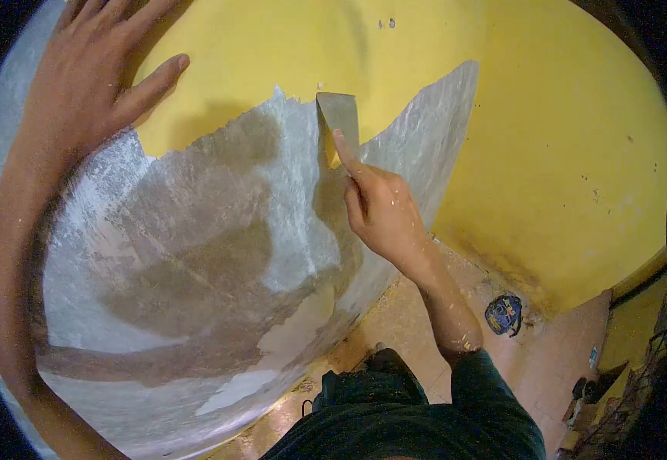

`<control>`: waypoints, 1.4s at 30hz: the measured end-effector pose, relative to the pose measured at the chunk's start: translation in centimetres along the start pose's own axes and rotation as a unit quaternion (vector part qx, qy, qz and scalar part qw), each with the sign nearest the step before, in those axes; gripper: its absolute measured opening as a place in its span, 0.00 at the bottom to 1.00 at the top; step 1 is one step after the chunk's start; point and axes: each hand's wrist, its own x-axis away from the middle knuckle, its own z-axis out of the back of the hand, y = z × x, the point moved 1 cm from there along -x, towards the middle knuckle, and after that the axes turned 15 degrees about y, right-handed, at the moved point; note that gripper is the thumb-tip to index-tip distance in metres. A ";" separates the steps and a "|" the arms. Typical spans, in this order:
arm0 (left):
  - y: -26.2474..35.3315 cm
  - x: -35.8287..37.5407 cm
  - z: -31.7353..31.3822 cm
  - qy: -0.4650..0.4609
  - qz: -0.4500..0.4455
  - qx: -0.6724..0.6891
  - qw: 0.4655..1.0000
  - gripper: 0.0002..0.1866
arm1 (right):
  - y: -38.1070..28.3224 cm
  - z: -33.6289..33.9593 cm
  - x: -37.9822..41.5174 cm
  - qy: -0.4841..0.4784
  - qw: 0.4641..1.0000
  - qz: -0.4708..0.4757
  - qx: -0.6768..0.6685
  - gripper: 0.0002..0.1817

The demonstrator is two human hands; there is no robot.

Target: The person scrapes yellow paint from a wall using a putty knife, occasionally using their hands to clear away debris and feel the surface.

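Note:
My right hand (385,205) grips a putty knife, index finger stretched along its wide metal blade (342,113). The blade's top edge lies against the wall where the yellow paint (249,46) meets the bare grey plaster (188,253); the handle is hidden in my fist. At upper left, my left hand (99,80) lies on the wall with the thumb spread and the fingertips cut off by the frame. That palm is beside the torn paint edge. Small pale flakes stick to my right hand and forearm.
To the right, another yellow wall (571,146) has chipped spots and a stained base, meeting the scraped wall at a corner. A dark blue bag (504,315) sits on the tiled floor (417,326). Shoes (583,389) and clutter lie at the lower right.

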 end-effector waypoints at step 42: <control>1.0 0.2 0.7 -0.025 0.005 0.043 0.999 0.40 | -1.2 0.5 -1.4 0.028 0.999 0.020 0.031 0.38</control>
